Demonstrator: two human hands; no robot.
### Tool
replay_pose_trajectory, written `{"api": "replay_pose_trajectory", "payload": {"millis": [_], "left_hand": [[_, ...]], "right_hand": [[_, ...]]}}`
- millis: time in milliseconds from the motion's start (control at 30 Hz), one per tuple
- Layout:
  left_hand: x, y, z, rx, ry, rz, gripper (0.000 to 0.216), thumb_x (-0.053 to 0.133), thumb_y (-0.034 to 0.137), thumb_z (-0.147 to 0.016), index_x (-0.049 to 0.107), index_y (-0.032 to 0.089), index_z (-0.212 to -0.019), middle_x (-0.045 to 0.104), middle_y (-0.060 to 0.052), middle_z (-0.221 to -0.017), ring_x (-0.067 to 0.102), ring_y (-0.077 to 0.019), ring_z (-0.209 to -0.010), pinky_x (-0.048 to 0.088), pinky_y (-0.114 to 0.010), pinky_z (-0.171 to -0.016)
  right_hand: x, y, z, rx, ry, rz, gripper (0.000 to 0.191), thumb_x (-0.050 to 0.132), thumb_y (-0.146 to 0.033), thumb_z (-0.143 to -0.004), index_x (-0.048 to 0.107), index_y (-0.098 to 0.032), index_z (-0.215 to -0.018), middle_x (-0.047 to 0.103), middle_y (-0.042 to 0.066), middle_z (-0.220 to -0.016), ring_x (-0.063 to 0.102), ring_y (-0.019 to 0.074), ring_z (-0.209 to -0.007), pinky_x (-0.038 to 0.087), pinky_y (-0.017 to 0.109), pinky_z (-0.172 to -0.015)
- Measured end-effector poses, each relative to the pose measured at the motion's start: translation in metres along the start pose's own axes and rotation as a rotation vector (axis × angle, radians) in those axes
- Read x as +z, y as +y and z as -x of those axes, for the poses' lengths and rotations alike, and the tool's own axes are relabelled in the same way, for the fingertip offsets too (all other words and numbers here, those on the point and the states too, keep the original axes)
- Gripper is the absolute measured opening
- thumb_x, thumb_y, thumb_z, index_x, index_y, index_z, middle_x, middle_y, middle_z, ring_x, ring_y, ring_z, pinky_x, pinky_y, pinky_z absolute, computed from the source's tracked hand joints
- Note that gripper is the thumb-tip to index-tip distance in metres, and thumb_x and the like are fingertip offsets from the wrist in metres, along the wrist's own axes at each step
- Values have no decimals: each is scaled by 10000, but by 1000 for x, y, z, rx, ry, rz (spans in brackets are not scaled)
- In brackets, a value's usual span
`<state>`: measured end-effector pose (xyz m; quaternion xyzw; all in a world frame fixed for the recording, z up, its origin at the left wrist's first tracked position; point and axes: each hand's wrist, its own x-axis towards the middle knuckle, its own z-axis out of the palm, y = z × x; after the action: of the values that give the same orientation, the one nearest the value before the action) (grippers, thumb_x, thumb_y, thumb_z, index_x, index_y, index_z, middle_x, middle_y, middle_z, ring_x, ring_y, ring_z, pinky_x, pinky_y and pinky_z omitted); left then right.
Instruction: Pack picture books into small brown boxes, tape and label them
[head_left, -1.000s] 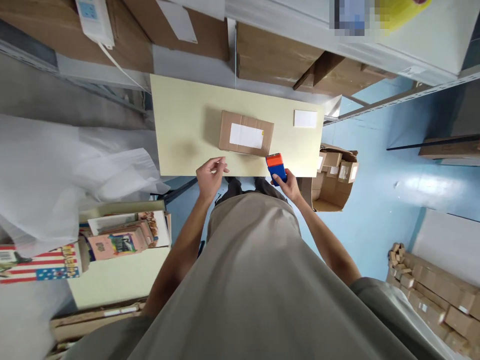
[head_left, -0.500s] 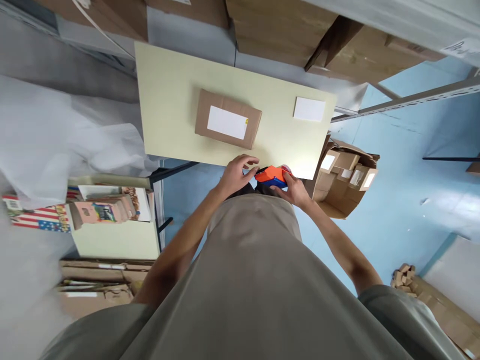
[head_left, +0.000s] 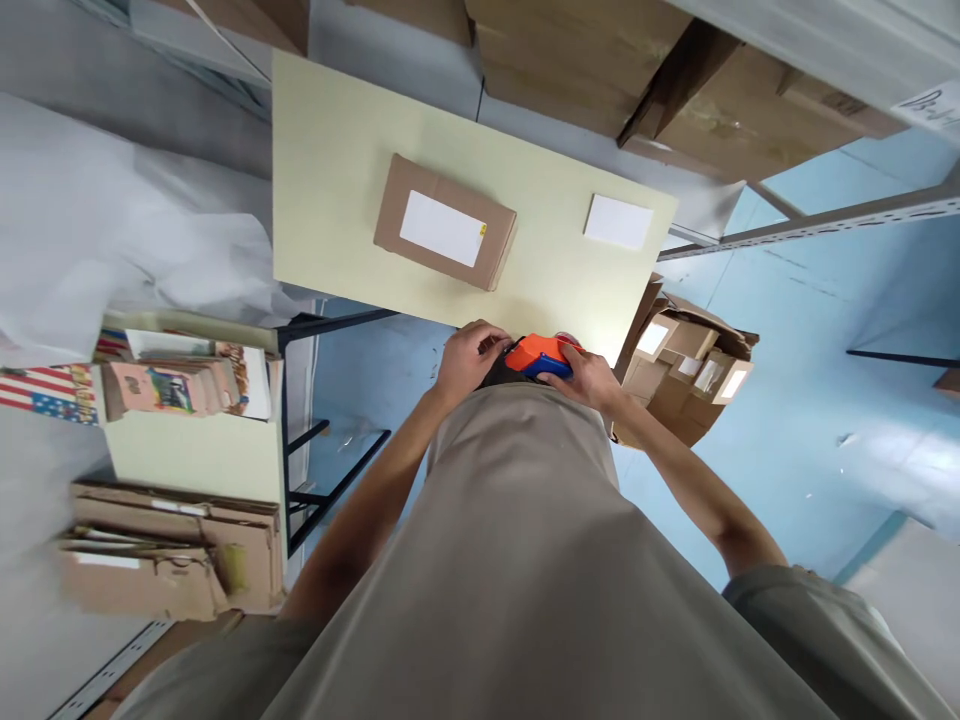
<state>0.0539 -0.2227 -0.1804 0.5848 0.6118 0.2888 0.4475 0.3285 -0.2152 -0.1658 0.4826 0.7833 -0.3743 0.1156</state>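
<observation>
My right hand [head_left: 591,381] grips an orange and blue tape dispenser [head_left: 537,354] close to my waist, at the table's near edge. A roll with a reddish rim shows partly behind it. At the dispenser's black front end, the thumb and fingers of my left hand [head_left: 470,362] are pinched together; what lies between them is too small to make out. Beyond my hands, a closed brown cardboard box [head_left: 499,218] with a white label [head_left: 442,228] on top rests on the pale yellow table [head_left: 330,130].
A stack of white labels or cards [head_left: 618,221] lies at the table's right. An open carton [head_left: 675,395] with small boxes stands on the floor to the right. At left are a side table [head_left: 195,455] with booklets and flattened cardboard [head_left: 150,580]. Shelved cartons [head_left: 570,70] line the back.
My left fingers have closed from a looser spread and come to the dispenser's front end. The dispenser has tilted slightly in my right hand. The view has shifted and turned a little.
</observation>
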Motion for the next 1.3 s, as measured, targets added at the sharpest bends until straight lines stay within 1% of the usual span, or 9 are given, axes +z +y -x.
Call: {"api": "replay_pose_trajectory", "payload": {"millis": [133,267,400,567,667,833,1000,1133,1300], "left_hand": [[3,-18,16,-48,46,-27,118,726,289,-1023,785,243,-932,806,-42,-927,725,-202,-838,580,-341,-815],[-4,-50,25,-194,225,-55,130,741,325,-1005,785,243,-914,829,-38,-944,709,-193,-794,581,-337,-821],[-4,-83,18,-241,276,-15,141,778,346,-966,789,235,-879,827,-37,-914,695,-182,-758,579,-328,-816],[11,-107,-6,-233,340,91,141,791,369,-957,842,237,-952,837,-52,-950,717,-179,-780,587,-315,-806],[18,-116,-22,-236,397,125,151,787,382,-962,855,247,-965,844,-55,-969,717,-186,-784,590,-327,-800],[27,-128,-44,-284,512,186,154,757,371,-1002,840,241,-1001,832,-62,-1032,753,-208,-940,592,-329,-866],[37,-132,-62,-351,577,321,137,818,369,-974,837,236,-996,825,-61,-1053,761,-228,-1017,597,-331,-952],[46,-128,-73,-420,636,360,182,837,407,-971,830,231,-1017,822,-64,-1078,769,-239,-1074,598,-334,-1001],[55,-131,-84,-483,688,413,308,875,484,-939,809,232,-1104,827,-72,-1136,775,-255,-1135,607,-351,-1051]], "right_hand": [[-16,-6,-3,32,-151,120,689,520,-717,-1127,566,-161,-1531,840,180,-1169,817,379,-1079,567,418,-918],[-30,2,3,116,-248,235,660,554,-675,-1124,581,-171,-1551,834,188,-1252,822,396,-1107,574,431,-937],[-33,13,0,207,-246,319,703,498,-704,-1125,570,-158,-1562,830,203,-1251,821,403,-1109,583,433,-908],[-23,14,-30,290,-152,399,773,352,-728,-1149,503,-104,-1581,822,255,-1212,809,422,-1106,579,478,-935],[-16,11,-48,328,-113,428,777,311,-724,-1158,503,-87,-1559,815,268,-1194,805,424,-1101,578,490,-957],[-1,10,-66,361,-53,448,784,311,-739,-1156,485,-98,-1572,804,260,-1202,800,407,-1078,599,484,-937],[7,16,-79,363,-56,497,780,271,-722,-1163,452,-102,-1600,778,277,-1246,795,409,-1071,613,489,-904],[8,17,-84,361,-57,500,774,261,-710,-1168,441,-92,-1598,779,279,-1197,794,420,-1061,615,498,-885],[10,12,-81,339,14,400,759,233,-711,-1168,491,-97,-1532,790,260,-1109,793,416,-1027,621,516,-888]]}}
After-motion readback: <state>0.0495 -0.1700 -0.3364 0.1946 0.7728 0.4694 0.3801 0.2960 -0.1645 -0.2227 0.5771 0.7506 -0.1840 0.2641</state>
